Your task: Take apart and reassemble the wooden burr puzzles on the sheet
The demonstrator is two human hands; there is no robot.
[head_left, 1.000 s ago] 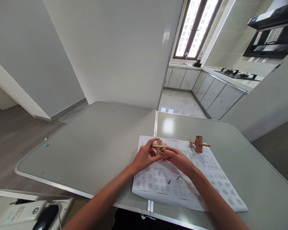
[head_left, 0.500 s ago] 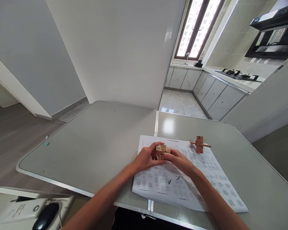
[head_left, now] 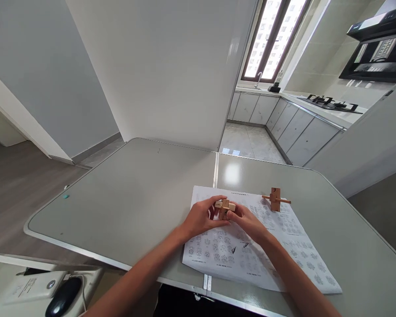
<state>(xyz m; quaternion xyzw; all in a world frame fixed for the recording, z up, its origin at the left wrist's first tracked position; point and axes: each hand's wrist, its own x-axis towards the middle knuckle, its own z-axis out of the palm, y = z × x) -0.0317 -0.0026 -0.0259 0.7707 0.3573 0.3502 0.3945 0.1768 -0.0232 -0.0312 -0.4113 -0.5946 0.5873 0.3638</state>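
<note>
Firmly pinched between left hand (head_left: 200, 217) and right hand (head_left: 249, 223), the wooden block cluster (head_left: 224, 210) could be dislodged by uneven pressure!

You have two hands, the left hand (head_left: 201, 216) and the right hand (head_left: 249, 223); two wooden puzzles, the held puzzle (head_left: 223, 211) and the resting puzzle (head_left: 275, 200); one printed sheet (head_left: 224, 257); and one counter (head_left: 119, 198). You also see one white box (head_left: 33, 287), one teal bit (head_left: 65, 196), one window (head_left: 264, 42), one faucet (head_left: 258, 80) and one cooktop (head_left: 330, 103).
</note>
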